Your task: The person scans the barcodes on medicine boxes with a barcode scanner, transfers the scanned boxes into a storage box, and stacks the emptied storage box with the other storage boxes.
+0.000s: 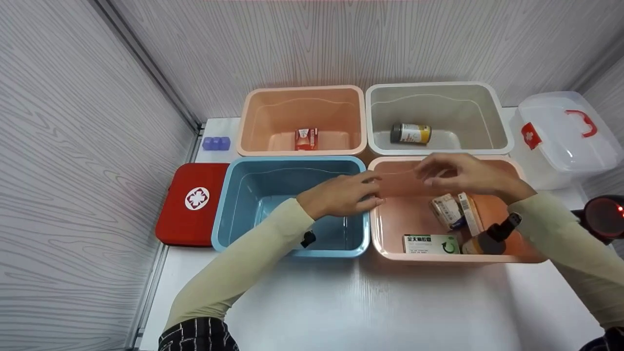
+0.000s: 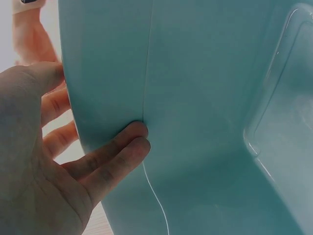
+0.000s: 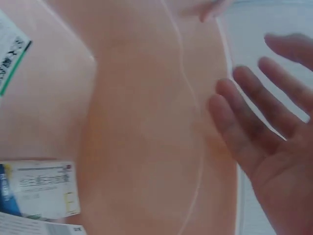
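Blue bin point(image 1: 243, 204) sits front-left of the 4 bins, tight against the pink bin point(image 1: 390, 234) on its right, and that shared edge is where both hands are. Left hand point(image 1: 341, 195) grips the blue bin's right wall, fingers point(image 2: 117, 152) pressed flat on the inside, thumb outside. Right hand point(image 1: 460, 175) hovers over the pink bin's back-left corner, fingers spread, holding nothing; left hand is nearer the blue bin. Boxes point(image 1: 431, 243) and a brown bottle point(image 1: 487, 239) lie in the pink bin, the bottle partly hidden by the right sleeve.
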Motion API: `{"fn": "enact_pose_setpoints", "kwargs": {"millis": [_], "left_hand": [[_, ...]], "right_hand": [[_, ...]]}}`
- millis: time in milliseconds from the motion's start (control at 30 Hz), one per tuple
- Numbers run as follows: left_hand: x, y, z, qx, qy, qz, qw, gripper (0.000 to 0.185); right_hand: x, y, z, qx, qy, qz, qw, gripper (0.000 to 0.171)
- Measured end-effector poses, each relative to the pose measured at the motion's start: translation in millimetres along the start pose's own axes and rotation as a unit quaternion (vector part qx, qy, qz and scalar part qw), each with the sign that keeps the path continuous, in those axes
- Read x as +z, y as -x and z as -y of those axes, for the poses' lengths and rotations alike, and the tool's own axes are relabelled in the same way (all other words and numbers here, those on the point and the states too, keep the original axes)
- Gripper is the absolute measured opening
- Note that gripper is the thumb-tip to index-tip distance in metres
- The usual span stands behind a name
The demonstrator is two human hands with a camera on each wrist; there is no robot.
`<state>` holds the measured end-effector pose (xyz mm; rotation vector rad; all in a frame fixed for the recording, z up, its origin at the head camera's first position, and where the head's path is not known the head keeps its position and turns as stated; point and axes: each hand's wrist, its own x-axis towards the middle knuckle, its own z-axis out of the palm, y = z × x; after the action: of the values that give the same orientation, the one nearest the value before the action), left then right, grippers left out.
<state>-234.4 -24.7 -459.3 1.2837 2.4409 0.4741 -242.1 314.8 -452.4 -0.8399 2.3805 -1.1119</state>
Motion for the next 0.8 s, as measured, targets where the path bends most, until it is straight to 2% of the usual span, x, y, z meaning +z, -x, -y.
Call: {"fn": "enact_pose_setpoints", "kwargs": {"millis": [67, 133, 267, 367, 433, 500, 600, 800], "left_hand": [[-0.4, 0.2, 0.1, 0.003, -0.002, -0.003, 1.0, 0.041], [-0.7, 0.4, 0.3, 0.004, 0.001, -0.004, 1.0, 0.039], [-0.9, 0.7, -0.3, -0.001, 0.003, 0.0, 1.0, 0.039], [-0.9, 1.0, -0.9, -0.004, 0.005, 0.005, 1.0, 0.04], [-1.4, 1.8, -0.9, -0.005, 0.007, 0.007, 0.9999, 0.04], [-1.7, 2.9, -0.3, -0.006, 0.008, 0.008, 0.9999, 0.04], [-2.4, 4.1, -0.3, -0.01, 0.008, 0.008, 0.9999, 0.04], [-2.7, 3.0, -1.4, -0.008, 0.007, 0.003, 0.9999, 0.041]], "right_hand": [[9, 0, -2, 0.024, 0.007, 0.074, 0.997, 0.043], [19, -2, -9, 0.057, 0.017, 0.145, 0.988, 0.049], [37, -3, -26, 0.163, 0.032, 0.261, 0.951, 0.067], [48, -2, -33, 0.224, 0.041, 0.315, 0.921, 0.074], [55, -4, -35, 0.235, 0.049, 0.335, 0.911, 0.072], [60, -8, -35, 0.229, 0.072, 0.346, 0.907, 0.067], [65, -15, -35, 0.23, 0.116, 0.339, 0.905, 0.055], [66, -23, -40, 0.173, 0.179, 0.317, 0.915, 0.029]]}}
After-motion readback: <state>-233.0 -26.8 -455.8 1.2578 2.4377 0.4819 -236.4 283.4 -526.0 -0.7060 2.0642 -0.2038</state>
